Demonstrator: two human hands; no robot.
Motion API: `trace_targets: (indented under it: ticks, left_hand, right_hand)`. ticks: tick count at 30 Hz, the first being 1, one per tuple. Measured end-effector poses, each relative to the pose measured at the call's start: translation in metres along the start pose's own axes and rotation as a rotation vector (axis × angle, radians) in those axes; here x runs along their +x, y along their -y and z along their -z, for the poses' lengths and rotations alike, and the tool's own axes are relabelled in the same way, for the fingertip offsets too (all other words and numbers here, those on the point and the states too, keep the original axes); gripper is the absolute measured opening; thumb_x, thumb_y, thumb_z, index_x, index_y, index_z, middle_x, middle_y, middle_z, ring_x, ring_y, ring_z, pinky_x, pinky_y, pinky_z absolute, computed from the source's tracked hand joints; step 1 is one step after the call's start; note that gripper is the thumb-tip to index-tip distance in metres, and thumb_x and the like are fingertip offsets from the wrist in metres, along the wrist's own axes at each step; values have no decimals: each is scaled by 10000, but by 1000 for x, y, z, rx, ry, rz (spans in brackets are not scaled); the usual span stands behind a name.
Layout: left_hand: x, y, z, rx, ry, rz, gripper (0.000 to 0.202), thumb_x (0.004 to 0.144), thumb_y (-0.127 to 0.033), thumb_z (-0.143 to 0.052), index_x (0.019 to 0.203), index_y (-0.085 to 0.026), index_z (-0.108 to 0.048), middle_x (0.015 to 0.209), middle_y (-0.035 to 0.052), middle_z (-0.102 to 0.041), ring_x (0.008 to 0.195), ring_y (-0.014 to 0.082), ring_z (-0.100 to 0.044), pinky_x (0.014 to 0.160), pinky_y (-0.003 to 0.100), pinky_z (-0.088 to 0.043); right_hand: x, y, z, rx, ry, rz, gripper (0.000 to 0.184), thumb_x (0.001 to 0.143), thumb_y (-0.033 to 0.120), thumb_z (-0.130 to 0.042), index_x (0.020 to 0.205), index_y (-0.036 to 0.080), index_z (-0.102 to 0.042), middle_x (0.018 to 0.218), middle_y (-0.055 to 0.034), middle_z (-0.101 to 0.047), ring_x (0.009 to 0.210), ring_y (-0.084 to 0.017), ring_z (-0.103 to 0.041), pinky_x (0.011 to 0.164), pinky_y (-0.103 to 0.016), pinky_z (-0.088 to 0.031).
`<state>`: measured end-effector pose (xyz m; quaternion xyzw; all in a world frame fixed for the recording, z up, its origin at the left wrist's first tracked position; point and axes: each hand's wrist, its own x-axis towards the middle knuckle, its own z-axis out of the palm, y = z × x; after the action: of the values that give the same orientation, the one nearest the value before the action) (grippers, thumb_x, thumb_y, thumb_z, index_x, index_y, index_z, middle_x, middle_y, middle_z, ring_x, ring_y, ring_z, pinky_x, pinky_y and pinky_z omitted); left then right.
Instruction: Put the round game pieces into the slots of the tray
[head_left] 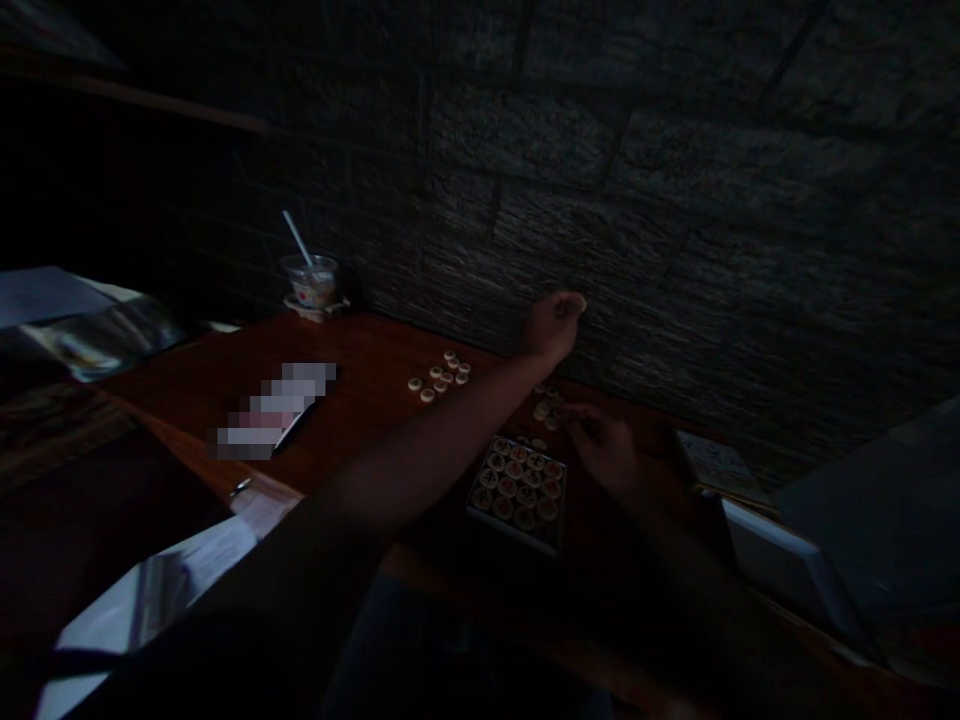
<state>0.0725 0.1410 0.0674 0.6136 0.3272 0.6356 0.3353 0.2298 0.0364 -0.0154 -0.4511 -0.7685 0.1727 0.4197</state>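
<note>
Your left hand (553, 325) is curled, your right hand (606, 448) half-closed near loose discs (541, 410) beyond the box (513, 531); any hold cannot be told.

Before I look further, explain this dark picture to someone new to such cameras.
No machine: a head-worn camera looks forward and down at a person's two bare hands. The left hand, raised before the wall, seems to pinch something pale, too dim to name. The right hand is at some loose round pieces on the wooden table; its grip is unclear. An open box holds similar pieces in rows. More loose pieces and a cup with a straw are farther left.
</note>
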Motion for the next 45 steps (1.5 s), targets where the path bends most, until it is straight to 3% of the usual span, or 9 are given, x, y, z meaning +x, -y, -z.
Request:
trace_targets:
  ticks: [3,5,8,11,15,19,23,33,45]
  left_hand:
    - [-41,1,10,15,57,47,132,947,-289,-718,968,-162,-746,859,77,-760,760,171,-681,703,310,-531]
    - [-73,2,26,-1,197,104,152,903,-314,-769,932,-165,-770,789,52,-746,696,150,-662,679,297,-521]
    - [-110,2,51,-84,353,196,225,882,-380,-787,943,-164,-799,779,52,-757,679,137,-660,684,287,-524]
    - [-126,0,62,-142,353,280,247,873,-400,-793,969,-174,-816,912,73,-804,783,152,-720,740,284,-567]
    - [-131,-5,64,-132,350,288,275,871,-372,-813,1078,-190,-824,983,67,-831,820,148,-753,768,266,-597]
    - [-136,-9,67,-88,329,251,280,857,-343,-831,1104,-211,-823,1082,69,-838,894,185,-793,805,296,-634]
    - [-140,-10,69,-72,340,193,290,866,-290,-828,1147,-218,-813,1145,73,-828,981,207,-805,857,309,-650]
    - [-146,-8,70,54,386,28,288,886,-233,-814,1174,-219,-811,1157,62,-824,1029,205,-804,942,296,-639]
    - [-146,-10,70,44,319,104,288,869,-306,-838,1144,-222,-821,1009,67,-848,853,203,-819,800,305,-668]
  right_hand:
    - [-2,6,1,41,-35,-35,300,968,452,-567,946,225,-762,951,-79,-826,813,-257,-772,762,-376,-602]
    - [-4,12,0,88,-55,-76,395,1013,507,-507,911,214,-752,827,-66,-798,656,-219,-713,632,-333,-555]
    - [-8,20,-6,216,-37,-93,397,1023,528,-540,947,206,-760,860,-53,-790,708,-190,-705,683,-305,-541]
    - [-10,26,-11,333,-7,-51,333,975,515,-654,969,209,-786,924,-54,-804,809,-196,-731,758,-312,-557]
    - [-11,28,-14,507,-37,-77,241,894,455,-789,985,233,-813,895,-34,-813,789,-181,-743,751,-304,-573]
    - [-13,35,-12,607,-27,-201,252,809,445,-871,937,232,-828,810,-21,-796,707,-160,-722,655,-274,-564]
    - [-15,39,-11,653,-16,-273,269,792,449,-882,916,218,-824,803,-25,-788,663,-141,-697,594,-252,-539]
    - [-14,40,-11,627,18,-289,374,776,534,-875,851,178,-787,748,-27,-754,600,-121,-633,539,-235,-503]
    - [-14,48,-6,703,85,-291,357,831,536,-828,863,182,-808,754,-20,-750,632,-115,-627,595,-245,-504]
